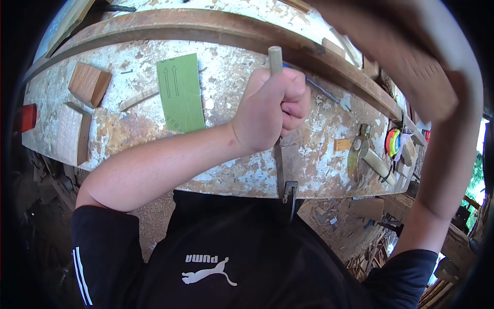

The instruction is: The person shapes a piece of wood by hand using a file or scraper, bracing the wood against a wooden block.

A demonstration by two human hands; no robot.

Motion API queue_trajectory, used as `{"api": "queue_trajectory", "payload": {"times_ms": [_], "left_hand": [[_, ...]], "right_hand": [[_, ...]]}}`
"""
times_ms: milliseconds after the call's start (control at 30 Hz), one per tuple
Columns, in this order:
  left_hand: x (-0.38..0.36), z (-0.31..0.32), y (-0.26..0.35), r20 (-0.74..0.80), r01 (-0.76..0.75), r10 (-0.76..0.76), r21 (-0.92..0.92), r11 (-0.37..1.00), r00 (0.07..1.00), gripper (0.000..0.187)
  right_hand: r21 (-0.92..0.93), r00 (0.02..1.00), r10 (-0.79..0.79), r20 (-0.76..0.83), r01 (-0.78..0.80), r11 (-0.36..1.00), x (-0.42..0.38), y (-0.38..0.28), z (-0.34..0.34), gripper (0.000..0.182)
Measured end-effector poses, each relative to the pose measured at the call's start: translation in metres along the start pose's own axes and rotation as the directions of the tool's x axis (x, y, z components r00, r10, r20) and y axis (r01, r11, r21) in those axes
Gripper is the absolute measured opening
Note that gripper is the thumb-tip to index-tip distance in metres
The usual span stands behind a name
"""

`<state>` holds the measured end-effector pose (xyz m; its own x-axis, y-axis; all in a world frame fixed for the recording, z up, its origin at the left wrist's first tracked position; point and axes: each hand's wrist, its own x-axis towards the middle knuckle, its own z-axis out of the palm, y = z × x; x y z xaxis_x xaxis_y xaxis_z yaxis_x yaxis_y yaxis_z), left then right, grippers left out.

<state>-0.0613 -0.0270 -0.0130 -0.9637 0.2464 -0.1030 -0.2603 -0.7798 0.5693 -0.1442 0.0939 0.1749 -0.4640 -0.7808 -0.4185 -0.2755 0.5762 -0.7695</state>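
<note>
My left hand (272,108) is closed in a fist around the upright handle of a chisel (276,55); most of it is hidden by my fingers. Just under the fist lies a narrow wooden piece (289,162), held at the table's front edge by a metal clamp (290,189). The chisel's tip is hard to make out there. At the upper right, close to the camera, a block of wood (406,72) is raised in the air, smeared by motion. My right hand (427,18) grips it; its fingers are blurred and partly cut off.
On the paint-worn table (231,170) lie a green card (181,92), wooden blocks (88,83) to the left, and a long wooden beam (206,26) along the back. A hammer (377,164), metal hardware (355,154) and a tape measure (393,142) lie at the right.
</note>
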Motion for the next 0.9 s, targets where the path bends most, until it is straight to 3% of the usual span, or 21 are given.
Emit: {"api": "queue_trajectory", "payload": {"times_ms": [200, 300, 400, 600, 700, 800, 900], "left_hand": [[0.001, -0.001, 0.000, -0.015, 0.054, -0.054, -0.025, 0.998, 0.998, 0.028], [0.000, 0.003, 0.000, -0.065, 0.162, -0.163, -0.020, 0.987, 0.985, 0.028], [-0.004, 0.002, 0.000, 0.000, 0.104, -0.104, 0.048, 0.993, 0.995, 0.027], [-0.003, 0.003, -0.001, -0.004, 0.030, -0.030, -0.048, 0.998, 1.000, 0.027], [-0.002, 0.000, 0.000, 0.081, -0.035, 0.035, -0.006, 0.999, 0.996, 0.027], [-0.004, 0.000, -0.001, 0.090, -0.010, 0.008, 0.027, 1.000, 0.996, 0.028], [-0.005, 0.001, -0.005, 0.118, -0.111, 0.101, 0.082, 0.990, 0.988, 0.029]], "right_hand": [[0.017, 1.000, 0.013, 0.011, -0.013, 1.000, -0.001, 0.007, 0.001, 0.064], [0.023, 1.000, 0.007, 0.006, -0.007, 1.000, -0.001, 0.008, 0.000, 0.064], [0.018, 1.000, 0.000, 0.026, 0.000, 1.000, 0.003, 0.009, 0.000, 0.064], [0.020, 1.000, -0.006, 0.027, 0.005, 1.000, 0.001, 0.013, -0.001, 0.064], [0.017, 0.999, -0.008, 0.035, 0.007, 1.000, 0.000, 0.015, 0.001, 0.064], [0.016, 1.000, -0.013, 0.023, 0.012, 1.000, -0.006, 0.015, 0.000, 0.063], [0.010, 1.000, -0.009, 0.006, 0.009, 1.000, -0.013, 0.014, -0.001, 0.063]]}}
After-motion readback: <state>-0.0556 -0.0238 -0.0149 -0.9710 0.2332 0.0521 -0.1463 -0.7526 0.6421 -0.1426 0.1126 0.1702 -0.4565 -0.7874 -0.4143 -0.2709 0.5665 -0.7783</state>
